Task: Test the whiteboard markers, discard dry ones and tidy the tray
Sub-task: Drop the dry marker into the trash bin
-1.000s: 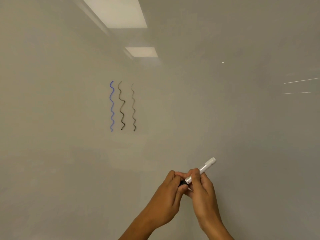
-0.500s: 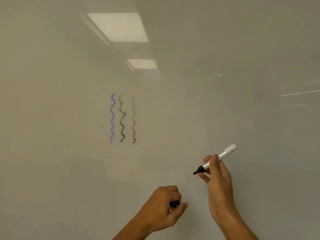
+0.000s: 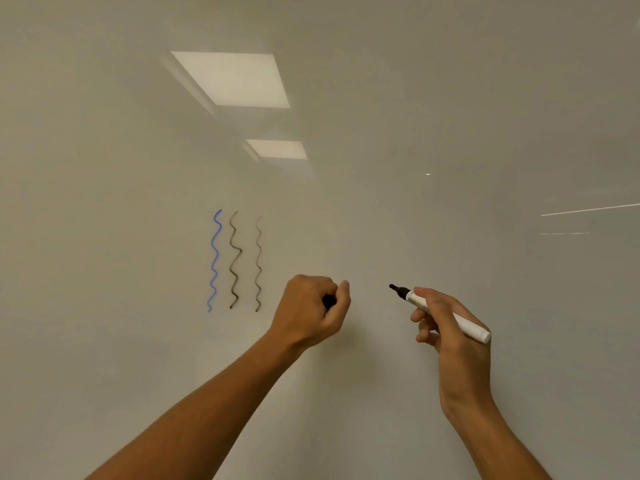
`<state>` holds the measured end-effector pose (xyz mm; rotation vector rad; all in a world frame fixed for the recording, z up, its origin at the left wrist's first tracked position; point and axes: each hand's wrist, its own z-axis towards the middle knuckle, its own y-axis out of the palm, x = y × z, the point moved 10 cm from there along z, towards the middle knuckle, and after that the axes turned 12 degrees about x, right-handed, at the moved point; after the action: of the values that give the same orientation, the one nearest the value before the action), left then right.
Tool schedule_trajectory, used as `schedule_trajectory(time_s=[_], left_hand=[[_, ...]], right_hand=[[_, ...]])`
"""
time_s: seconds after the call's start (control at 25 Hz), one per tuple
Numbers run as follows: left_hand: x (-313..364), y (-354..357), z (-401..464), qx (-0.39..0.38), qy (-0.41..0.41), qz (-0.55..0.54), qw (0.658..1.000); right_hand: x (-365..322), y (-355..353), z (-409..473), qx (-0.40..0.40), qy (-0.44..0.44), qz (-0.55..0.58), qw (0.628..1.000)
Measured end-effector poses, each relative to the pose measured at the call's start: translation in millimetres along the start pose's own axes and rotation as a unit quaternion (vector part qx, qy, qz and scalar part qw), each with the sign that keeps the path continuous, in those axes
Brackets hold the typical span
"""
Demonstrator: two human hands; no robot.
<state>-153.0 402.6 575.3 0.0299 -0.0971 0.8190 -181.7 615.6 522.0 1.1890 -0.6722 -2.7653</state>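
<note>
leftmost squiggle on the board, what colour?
Blue; the leftmost squiggle shows clearly in the head view, beside two dark ones.

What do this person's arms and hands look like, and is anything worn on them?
Two bare arms come up from the bottom edge of the head view. The left hand and the right hand carry no gloves, and no rings, watch or bracelets show. No sleeve is visible: both forearms are uncovered as far down as the picture reaches.
</note>
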Motion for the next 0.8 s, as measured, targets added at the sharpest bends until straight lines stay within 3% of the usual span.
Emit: schedule_trajectory(time_s=[0.12,0.36,0.6,0.8], left_hand=[[-2.5,9.9,29.5,0.04,0.057,0.082,0.994],[-8.7,18.3,48.8,0.1,0.109,0.126,0.981],[-35.4,42.9,58.4,0.024,0.092,0.164,0.982],[-54.0,65.2,50.9,-0.049,0.133,0.313,0.939]], right_hand=[[-12.3,5.5,8.9,-0.003,-0.023,-0.007,1.0],[-24.7,10.6,24.4,-0.012,-0.054,-0.014,0.998],[-35.6,26.3,40.2,-0.038,-0.126,-0.063,0.989],[-38.8,44.1,50.2,-0.04,-0.201,-0.101,0.973]])
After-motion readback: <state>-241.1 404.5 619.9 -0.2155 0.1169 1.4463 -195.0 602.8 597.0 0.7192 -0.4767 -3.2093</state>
